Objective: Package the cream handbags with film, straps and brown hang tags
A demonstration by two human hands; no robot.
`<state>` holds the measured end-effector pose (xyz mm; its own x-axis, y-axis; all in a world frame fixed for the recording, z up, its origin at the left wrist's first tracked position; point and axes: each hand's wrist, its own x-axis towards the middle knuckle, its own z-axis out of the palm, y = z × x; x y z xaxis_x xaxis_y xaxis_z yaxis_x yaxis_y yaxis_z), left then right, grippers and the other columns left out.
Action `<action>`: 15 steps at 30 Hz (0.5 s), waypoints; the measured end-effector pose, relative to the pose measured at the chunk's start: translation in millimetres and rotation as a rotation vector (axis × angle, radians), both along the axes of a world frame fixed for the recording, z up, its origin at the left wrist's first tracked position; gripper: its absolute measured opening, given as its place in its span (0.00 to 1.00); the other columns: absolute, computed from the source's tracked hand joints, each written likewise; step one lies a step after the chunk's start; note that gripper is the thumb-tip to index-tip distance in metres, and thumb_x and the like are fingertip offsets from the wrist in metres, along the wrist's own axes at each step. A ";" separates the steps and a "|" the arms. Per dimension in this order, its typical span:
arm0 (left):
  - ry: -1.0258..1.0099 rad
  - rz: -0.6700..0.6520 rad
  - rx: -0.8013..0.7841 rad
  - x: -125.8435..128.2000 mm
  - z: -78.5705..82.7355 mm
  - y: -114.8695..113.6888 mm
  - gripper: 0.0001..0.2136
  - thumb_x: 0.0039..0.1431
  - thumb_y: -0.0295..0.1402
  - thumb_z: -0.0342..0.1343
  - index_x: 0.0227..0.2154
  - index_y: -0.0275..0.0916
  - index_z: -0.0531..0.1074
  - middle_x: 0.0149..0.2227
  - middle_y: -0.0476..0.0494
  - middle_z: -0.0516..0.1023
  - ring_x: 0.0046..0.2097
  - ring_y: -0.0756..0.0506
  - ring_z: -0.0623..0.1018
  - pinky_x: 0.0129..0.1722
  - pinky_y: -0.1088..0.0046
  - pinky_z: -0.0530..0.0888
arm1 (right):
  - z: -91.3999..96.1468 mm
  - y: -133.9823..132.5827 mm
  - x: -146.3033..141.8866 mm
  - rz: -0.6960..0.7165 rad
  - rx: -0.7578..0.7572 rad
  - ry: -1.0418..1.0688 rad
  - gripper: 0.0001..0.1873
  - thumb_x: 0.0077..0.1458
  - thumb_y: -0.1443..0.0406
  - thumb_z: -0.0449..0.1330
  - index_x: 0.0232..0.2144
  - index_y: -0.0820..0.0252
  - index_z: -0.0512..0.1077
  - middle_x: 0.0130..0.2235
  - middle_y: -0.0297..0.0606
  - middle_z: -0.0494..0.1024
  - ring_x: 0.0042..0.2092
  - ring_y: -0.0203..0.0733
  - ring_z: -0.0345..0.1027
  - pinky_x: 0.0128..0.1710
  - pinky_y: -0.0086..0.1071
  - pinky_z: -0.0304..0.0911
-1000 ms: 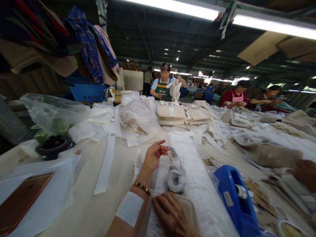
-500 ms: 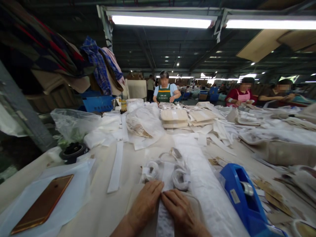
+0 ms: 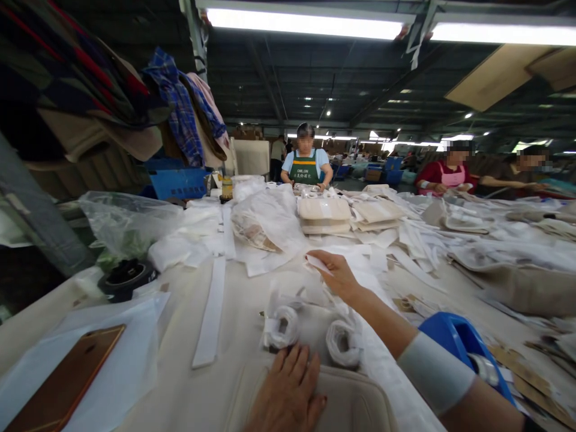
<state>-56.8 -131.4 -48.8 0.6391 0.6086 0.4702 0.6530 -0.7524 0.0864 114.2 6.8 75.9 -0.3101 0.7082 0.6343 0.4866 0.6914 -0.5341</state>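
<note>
My left hand lies flat with its fingers stretched out on a beige bag at the bottom middle of the head view. My right hand is raised farther out over the table, its fingers closed on a white strip. Beyond the bag, between the hands, are two coils wrapped in clear film, a left coil and a right coil. Another long white strip rests on the table to the left.
A blue tape dispenser stands at right, near my right forearm. At left, a phone lies on white sheets. Plastic bags and stacked beige pieces fill the table's far side. A co-worker in a green apron works opposite.
My right hand has left the bag and moved forward, now gripping a white strip. My left hand has flattened onto the bag. The strip between the coils no longer shows there.
</note>
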 end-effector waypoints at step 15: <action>-0.136 -0.035 0.101 -3.7 -30.7 10.7 0.25 0.55 0.23 0.45 0.57 0.37 0.59 0.50 0.36 0.75 0.51 0.39 0.74 0.48 0.62 0.70 | -74.5 -154.9 -10.1 -0.083 0.455 -0.384 0.17 0.58 0.75 0.45 0.44 0.65 0.70 0.37 0.41 0.81 0.40 0.38 0.75 0.39 0.26 0.71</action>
<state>-60.5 -120.8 -79.5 0.5854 0.5321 0.6116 0.6134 -0.7840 0.0950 104.1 -148.1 1.4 -0.5327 0.4235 0.7327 0.6481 0.7609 0.0315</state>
